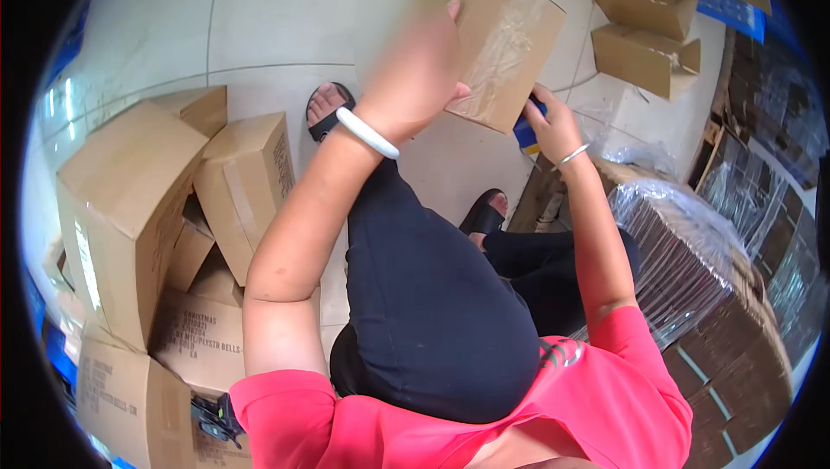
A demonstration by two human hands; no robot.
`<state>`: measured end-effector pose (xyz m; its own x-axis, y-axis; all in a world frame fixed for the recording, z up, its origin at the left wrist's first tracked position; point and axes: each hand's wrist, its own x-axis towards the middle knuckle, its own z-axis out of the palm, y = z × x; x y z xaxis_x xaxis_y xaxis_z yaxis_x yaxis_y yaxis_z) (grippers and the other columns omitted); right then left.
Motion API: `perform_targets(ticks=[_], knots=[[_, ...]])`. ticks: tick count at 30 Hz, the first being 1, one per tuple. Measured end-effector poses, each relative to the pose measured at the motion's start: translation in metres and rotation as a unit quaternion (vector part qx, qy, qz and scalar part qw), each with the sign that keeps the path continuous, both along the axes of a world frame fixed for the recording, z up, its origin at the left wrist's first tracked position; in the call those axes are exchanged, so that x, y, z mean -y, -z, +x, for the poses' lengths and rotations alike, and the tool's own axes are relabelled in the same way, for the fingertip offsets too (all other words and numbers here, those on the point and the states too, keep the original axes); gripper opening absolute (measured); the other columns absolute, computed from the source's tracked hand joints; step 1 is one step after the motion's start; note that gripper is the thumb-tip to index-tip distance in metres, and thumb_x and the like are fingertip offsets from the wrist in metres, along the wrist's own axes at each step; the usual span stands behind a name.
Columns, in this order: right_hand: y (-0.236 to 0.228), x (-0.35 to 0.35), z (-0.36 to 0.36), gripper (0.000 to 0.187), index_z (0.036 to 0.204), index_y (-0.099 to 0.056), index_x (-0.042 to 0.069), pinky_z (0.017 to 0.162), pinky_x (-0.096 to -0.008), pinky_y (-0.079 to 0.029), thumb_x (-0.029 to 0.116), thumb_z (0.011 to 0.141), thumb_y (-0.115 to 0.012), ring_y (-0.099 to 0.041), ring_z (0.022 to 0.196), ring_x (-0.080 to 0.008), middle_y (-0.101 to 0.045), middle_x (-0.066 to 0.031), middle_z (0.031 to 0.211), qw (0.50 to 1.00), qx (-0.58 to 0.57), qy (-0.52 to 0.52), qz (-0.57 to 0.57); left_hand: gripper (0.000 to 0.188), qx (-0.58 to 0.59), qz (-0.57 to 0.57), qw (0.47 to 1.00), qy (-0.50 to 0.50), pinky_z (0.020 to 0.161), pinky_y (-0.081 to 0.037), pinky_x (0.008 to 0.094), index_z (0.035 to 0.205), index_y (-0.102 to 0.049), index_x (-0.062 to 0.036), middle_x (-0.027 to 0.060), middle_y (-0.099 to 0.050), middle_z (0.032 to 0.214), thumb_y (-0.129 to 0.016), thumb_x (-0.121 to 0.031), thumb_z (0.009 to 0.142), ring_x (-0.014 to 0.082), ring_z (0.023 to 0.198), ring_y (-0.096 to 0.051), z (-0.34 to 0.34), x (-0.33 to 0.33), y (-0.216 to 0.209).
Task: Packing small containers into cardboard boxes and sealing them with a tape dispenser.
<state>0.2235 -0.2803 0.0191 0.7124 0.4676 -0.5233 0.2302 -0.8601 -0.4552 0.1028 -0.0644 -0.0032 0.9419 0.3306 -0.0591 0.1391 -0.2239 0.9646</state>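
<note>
A brown cardboard box [516,41], its flaps closed under a strip of clear tape, is tilted above the floor in front of me. My left hand [415,76] grips its left side, thumb and a fingertip showing at the edge; the back of the hand is blurred. Beside the box's lower right corner, my right hand [556,130] is closed round a dark blue and yellow object [524,135]. Most of that object is hidden by the fingers and the box, so its kind cannot be made out.
Several closed cartons [130,175] are piled at my left. Open empty boxes [644,58] lie at the far right. Stacked flat cardboard in clear stretch wrap [683,236] stands by my right arm. My sandalled feet [327,108] rest on the pale tiled floor [277,11].
</note>
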Motion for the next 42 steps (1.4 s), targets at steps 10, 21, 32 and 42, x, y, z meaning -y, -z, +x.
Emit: perform_targets(ticks=[10,21,32,42], knots=[[-0.015,-0.009,-0.015,0.038,0.122,-0.052,0.003,0.088,-0.0298,-0.044,0.016,0.086,-0.057,-0.060,0.104,-0.0244,-0.061,-0.0182,0.113,0.998,0.021,0.016,-0.049,0.012,0.095,0.349,0.932,0.028,0.102,-0.028,0.0488,0.084,-0.063,-0.0069,0.0146,-0.051,0.125,-0.063,-0.014,0.075,0.0388,0.127,-0.031,0.081,-0.004,-0.034],[-0.030,-0.011,-0.005,0.031,0.116,-0.059,0.006,0.082,-0.0268,-0.046,0.016,0.086,-0.059,-0.058,0.091,-0.0153,-0.063,-0.0109,0.104,0.992,0.039,0.086,0.081,0.020,0.038,0.275,0.948,0.155,0.099,-0.029,0.0487,0.088,-0.066,-0.0100,0.0104,-0.052,0.120,-0.067,-0.022,0.072,0.0277,0.122,-0.040,0.104,-0.012,-0.027],[-0.016,-0.002,-0.006,0.030,0.115,-0.059,0.005,0.080,-0.0265,-0.047,0.016,0.087,-0.059,-0.058,0.089,-0.0142,-0.064,-0.0099,0.102,0.988,0.054,0.102,0.103,0.044,-0.039,0.339,0.932,0.123,0.090,-0.036,0.0405,0.106,-0.065,-0.0106,0.0122,-0.055,0.106,-0.065,-0.043,0.076,0.0285,0.106,-0.049,0.119,-0.020,-0.030],[-0.031,0.009,-0.003,0.030,0.115,-0.060,0.006,0.084,-0.0254,-0.044,0.017,0.088,-0.058,-0.056,0.093,-0.0132,-0.062,-0.0093,0.106,0.985,0.043,0.116,0.120,0.057,-0.135,0.357,0.916,0.122,0.086,-0.038,0.0456,0.115,-0.056,-0.0145,0.0103,-0.057,0.111,-0.071,-0.045,0.069,0.0258,0.112,-0.048,0.100,-0.005,-0.028]])
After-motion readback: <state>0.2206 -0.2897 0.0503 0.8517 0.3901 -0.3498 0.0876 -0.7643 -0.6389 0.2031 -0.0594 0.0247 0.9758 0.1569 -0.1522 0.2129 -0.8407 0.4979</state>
